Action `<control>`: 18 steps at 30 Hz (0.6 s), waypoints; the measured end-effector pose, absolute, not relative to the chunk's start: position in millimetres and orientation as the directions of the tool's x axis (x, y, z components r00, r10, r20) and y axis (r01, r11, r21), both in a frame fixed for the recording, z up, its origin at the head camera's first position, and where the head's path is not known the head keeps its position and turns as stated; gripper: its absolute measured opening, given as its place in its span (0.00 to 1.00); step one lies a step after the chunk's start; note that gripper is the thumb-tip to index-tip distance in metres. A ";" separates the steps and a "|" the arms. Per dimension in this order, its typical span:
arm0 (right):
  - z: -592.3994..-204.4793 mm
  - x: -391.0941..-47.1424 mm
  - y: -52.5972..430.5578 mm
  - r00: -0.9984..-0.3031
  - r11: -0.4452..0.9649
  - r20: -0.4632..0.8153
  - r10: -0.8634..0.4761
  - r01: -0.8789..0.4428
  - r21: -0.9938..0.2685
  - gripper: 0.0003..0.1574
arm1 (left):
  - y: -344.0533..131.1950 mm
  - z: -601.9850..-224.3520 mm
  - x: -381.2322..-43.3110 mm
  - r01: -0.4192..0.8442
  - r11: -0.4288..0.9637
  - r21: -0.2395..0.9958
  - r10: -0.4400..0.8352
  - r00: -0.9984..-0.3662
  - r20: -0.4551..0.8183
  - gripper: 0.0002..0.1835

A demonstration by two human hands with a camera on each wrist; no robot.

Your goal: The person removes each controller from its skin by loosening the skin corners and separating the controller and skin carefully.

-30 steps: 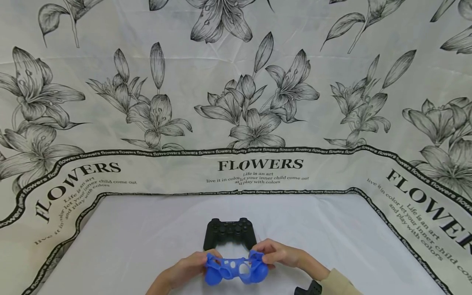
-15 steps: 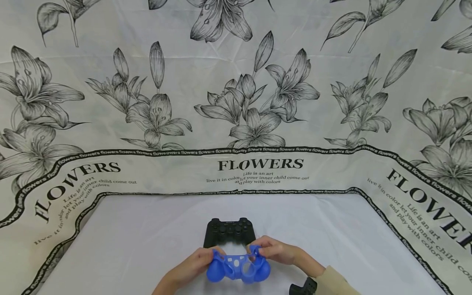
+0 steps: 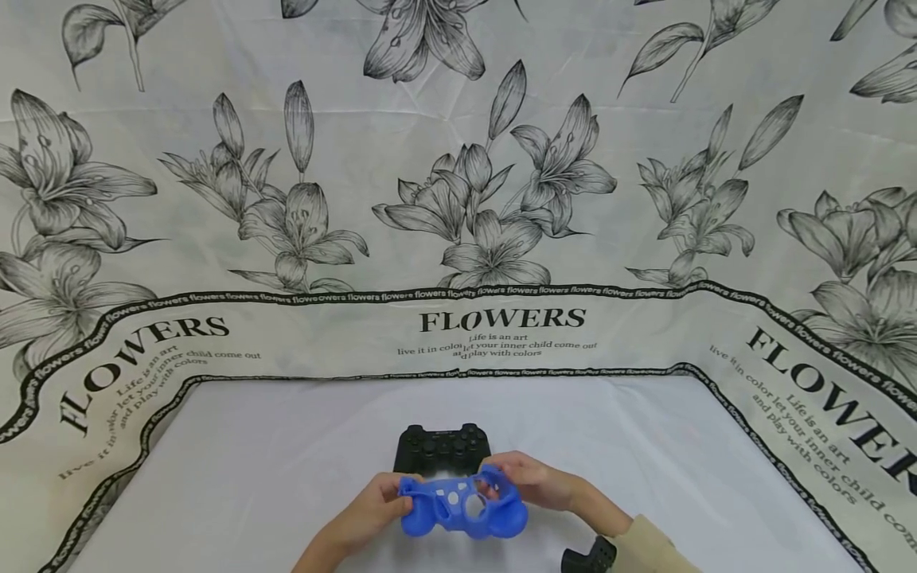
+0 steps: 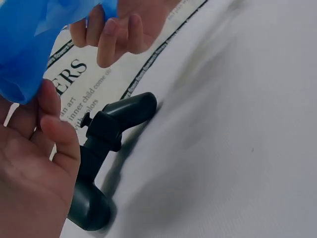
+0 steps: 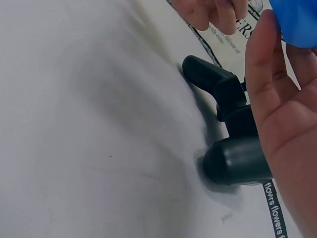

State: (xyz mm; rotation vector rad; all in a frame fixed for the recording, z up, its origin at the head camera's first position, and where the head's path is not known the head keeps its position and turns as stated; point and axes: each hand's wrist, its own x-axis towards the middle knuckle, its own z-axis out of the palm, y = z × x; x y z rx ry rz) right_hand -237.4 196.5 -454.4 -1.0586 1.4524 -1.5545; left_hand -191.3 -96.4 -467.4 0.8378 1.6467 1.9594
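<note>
Between both hands, above the table, hangs a blue silicone controller cover (image 3: 464, 509) with several cut-out holes. My left hand (image 3: 368, 509) pinches its upper left corner. At the upper right part, my right hand (image 3: 539, 482) holds the cover's edge, with fingertips showing through an opening. A black game controller (image 3: 442, 450) lies on the table just beyond the cover, its lower part hidden behind it. In the left wrist view, the blue cover (image 4: 22, 44) is at the fingertips of the left hand (image 4: 37, 163); in the right wrist view, the right hand (image 5: 287, 104) touches the cover (image 5: 299, 22).
A white cloth (image 3: 272, 461) covers the table. Behind it stands a floral printed curtain (image 3: 494, 183) with a lettered border. A small black device (image 3: 589, 555) sits by the right sleeve (image 3: 648, 549).
The cover has risen slightly and tilted, its right side turning toward the camera. My right fingers have moved into the opening at its upper right. The black controller stays in place.
</note>
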 end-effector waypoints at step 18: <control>-448.9 -228.6 198.5 -0.411 -0.092 0.073 -0.909 0.025 -0.995 0.24 | -102.0 -470.2 -195.1 0.139 -0.142 0.980 0.696 -0.690 0.199 0.19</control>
